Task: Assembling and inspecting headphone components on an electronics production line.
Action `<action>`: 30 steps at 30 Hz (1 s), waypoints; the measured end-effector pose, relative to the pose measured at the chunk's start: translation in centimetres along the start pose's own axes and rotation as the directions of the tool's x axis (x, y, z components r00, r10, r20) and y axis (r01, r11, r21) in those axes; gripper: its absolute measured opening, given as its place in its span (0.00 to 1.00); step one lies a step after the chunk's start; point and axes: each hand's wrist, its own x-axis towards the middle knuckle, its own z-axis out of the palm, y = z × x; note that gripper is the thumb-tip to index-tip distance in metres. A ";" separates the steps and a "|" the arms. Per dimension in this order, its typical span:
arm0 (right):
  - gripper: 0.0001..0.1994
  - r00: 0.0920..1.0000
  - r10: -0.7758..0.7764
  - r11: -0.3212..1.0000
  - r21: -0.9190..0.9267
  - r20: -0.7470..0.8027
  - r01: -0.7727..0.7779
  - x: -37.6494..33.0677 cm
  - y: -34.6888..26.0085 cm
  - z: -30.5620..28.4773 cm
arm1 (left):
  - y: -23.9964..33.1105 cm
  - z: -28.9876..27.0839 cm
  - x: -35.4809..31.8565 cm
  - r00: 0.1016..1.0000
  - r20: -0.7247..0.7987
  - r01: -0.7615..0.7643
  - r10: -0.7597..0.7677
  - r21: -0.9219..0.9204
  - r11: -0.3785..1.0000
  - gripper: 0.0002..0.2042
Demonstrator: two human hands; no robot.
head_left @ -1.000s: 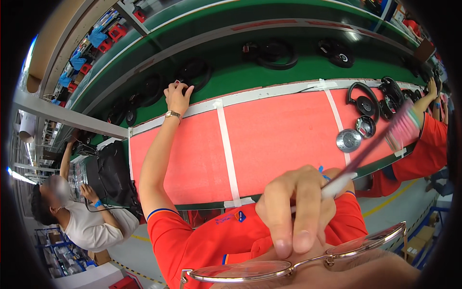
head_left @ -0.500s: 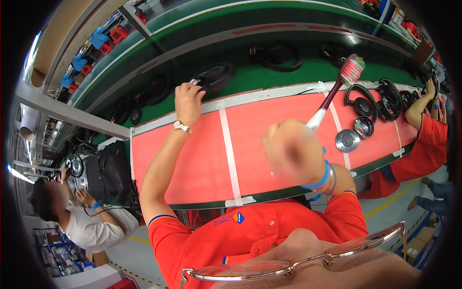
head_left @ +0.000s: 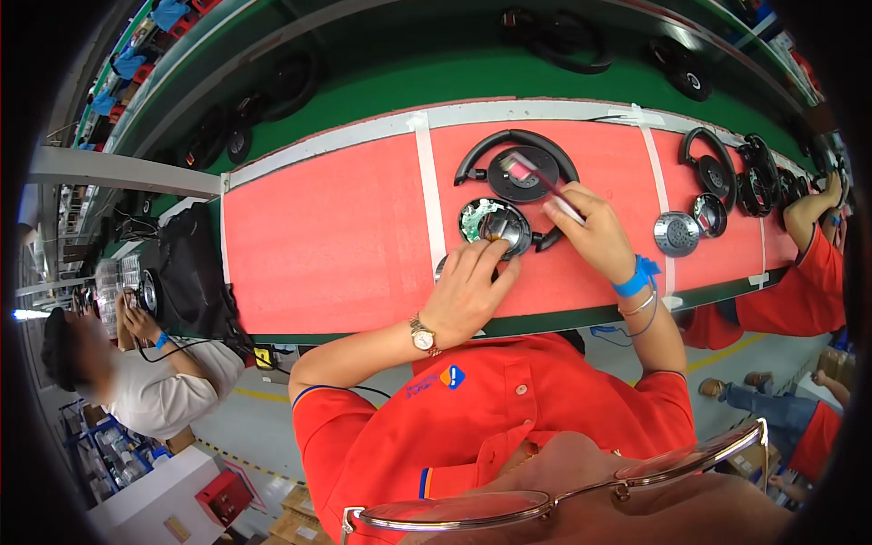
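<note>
Both hands have dropped from mid-air onto the red mat. Right hand pinches a pink-bristled brush, long axis slanting up-left over the black headphone's closed earcup. Just below-left of that cup, left hand steadies the opened cup, circuit board showing inside.

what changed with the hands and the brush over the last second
The left hand came back from the green belt with a black headphone, now on the red mat, steadying its open earcup. The right hand lowered the brush from mid-air onto it. Headphones at right stayed.
</note>
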 end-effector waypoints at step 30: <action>0.24 0.992 -0.120 0.715 -0.689 0.042 0.116 -4.5 -3.7 2.6 | 0.4 1.3 -1.5 0.998 -0.034 0.057 -0.054 0.073 0.996 0.18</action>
